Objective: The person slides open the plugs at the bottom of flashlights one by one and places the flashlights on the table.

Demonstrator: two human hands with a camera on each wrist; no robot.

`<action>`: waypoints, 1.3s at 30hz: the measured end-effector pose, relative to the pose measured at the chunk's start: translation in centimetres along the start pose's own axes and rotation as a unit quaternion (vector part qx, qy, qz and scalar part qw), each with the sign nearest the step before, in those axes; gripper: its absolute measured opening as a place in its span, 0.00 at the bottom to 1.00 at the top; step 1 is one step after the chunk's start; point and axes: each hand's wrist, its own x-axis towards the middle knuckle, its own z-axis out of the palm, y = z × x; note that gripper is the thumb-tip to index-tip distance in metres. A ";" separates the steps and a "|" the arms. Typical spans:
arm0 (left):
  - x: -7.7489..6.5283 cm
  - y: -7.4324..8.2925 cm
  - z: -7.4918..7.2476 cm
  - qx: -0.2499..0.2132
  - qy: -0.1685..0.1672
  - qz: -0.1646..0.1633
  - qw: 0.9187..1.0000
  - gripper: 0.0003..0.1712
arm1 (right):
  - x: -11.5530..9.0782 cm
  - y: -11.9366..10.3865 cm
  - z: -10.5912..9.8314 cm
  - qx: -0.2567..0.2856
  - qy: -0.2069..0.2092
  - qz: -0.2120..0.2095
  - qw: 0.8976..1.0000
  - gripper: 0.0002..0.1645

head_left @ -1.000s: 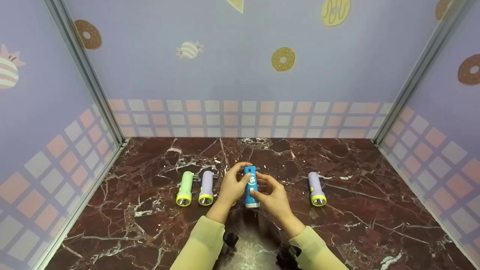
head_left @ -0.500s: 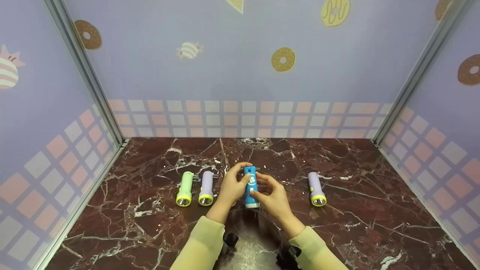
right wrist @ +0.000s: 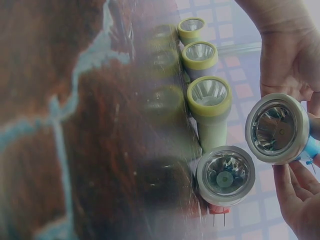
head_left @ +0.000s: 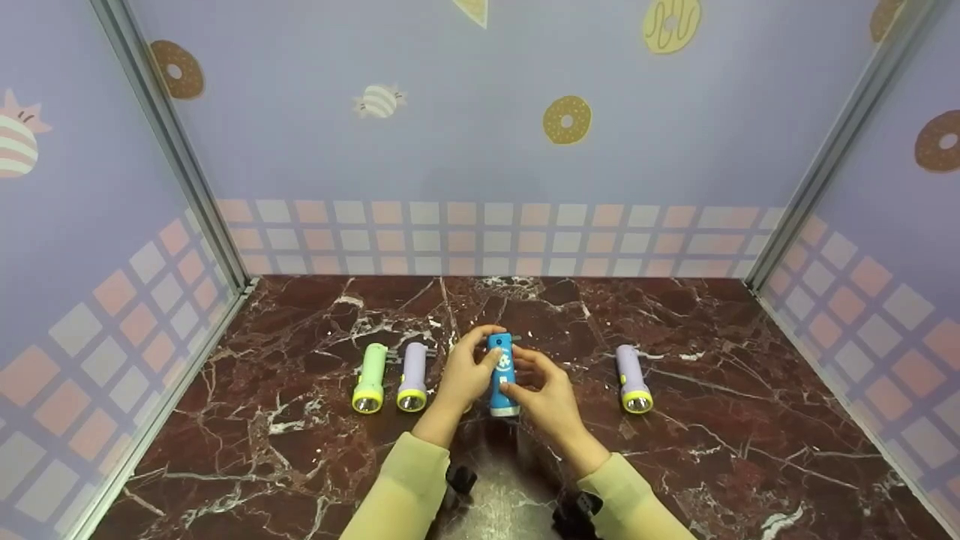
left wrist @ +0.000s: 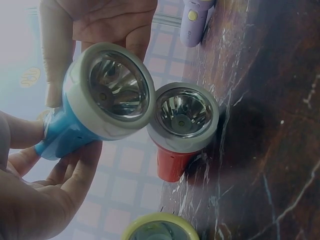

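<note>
Both of my hands hold a blue flashlight (head_left: 501, 382) above the middle of the table, its silver-rimmed lens end toward me. My left hand (head_left: 466, 373) grips it near the far end, thumb on top. From the other side my right hand (head_left: 551, 390) pinches it, thumb beside the small white switch. In the right wrist view, thin metal prongs stick out below its body. A red flashlight (left wrist: 171, 162) lies on the table beneath, hidden in the head view; in the left wrist view its silver rim appears to overlap the blue one's.
Left of my hands lie a green flashlight (head_left: 370, 379) and a purple flashlight (head_left: 412, 377). A pale flashlight (right wrist: 212, 132) with a yellow rim is mostly covered by my left arm. Another purple flashlight (head_left: 634, 379) lies to the right. Patterned walls enclose the marbled table (head_left: 750, 450).
</note>
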 end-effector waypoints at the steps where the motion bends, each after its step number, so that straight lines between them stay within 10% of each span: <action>1: 0.0 0.0 0.0 0.001 0.000 0.000 1.000 0.18 | 0.0 0.0 0.0 0.001 0.000 -0.001 1.000 0.32; 39: -0.1 0.0 0.0 0.024 -0.004 0.006 1.000 0.19 | 0.0 -0.2 -0.1 -0.006 0.002 0.008 1.000 0.33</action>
